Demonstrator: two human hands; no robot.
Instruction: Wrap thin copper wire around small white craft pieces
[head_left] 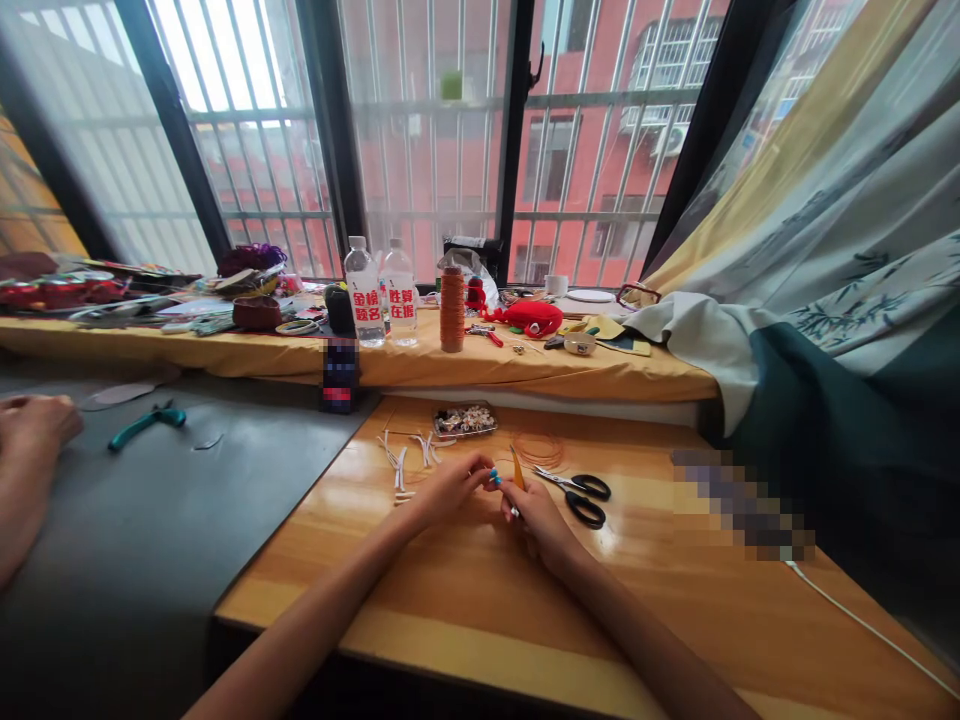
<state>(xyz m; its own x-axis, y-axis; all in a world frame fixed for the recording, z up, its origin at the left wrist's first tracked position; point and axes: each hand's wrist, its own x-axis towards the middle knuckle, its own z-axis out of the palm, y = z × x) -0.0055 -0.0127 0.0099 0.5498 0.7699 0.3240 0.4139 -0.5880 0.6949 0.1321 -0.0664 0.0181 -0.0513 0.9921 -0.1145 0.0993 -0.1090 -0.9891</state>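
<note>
Over the wooden table, my left hand [454,488] pinches a small bright blue piece [495,477], too small to make out its kind. Close against it is my right hand [541,515], closed round an orange pointed tool [518,468] that looks like tweezers, its tip upward. A bit of white shows below the right fingers. Black-handled scissors [587,497] lie with blades parted just right of my right hand. Behind my hands is a loose coil of thin orange cord [541,450]. Short white strips [395,462] lie beyond my left forearm.
A clear tray of small pieces [465,419] stands at the table's back. On the cloth-covered ledge are an orange thread spool [452,310], two water bottles [365,300] and a red plush item [534,318]. Another person's hand [34,430] and teal pliers [148,425] are left.
</note>
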